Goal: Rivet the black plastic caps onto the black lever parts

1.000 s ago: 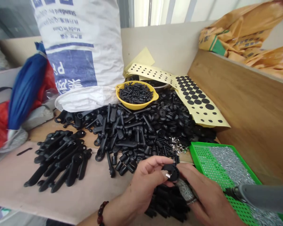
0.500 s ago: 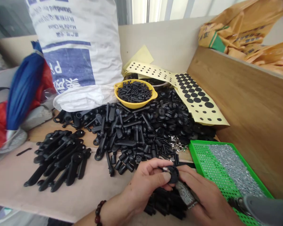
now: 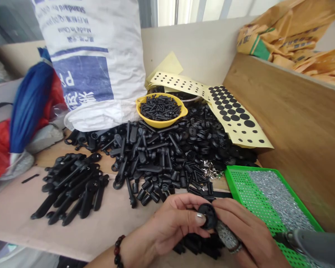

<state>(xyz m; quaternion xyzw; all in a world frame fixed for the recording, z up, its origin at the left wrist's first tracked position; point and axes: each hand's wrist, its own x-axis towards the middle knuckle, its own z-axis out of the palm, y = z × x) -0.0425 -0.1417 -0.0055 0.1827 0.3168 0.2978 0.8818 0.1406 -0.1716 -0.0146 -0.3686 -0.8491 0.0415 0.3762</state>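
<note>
My left hand, with a beaded bracelet at the wrist, pinches a round black disc between thumb and fingers. A small shiny metal piece shows at the thumb tip, over the disc. My right hand touches the disc's right side with its fingertips and holds a grey speckled handle-like object in its palm. Just below the hands lie several black parts, partly hidden. Beyond them spreads a large heap of black parts, with small metal clips at its near right.
A green tray of small metal pieces sits right, beside a grey power tool. Assembled black arms lie left. A yellow bowl, sticker sheets, a white sack and a blue umbrella stand farther back.
The disc has turned its flat face more toward the camera and moved slightly right and down with both hands. The metal piece now appears over the disc. The whole view has shifted slightly.
</note>
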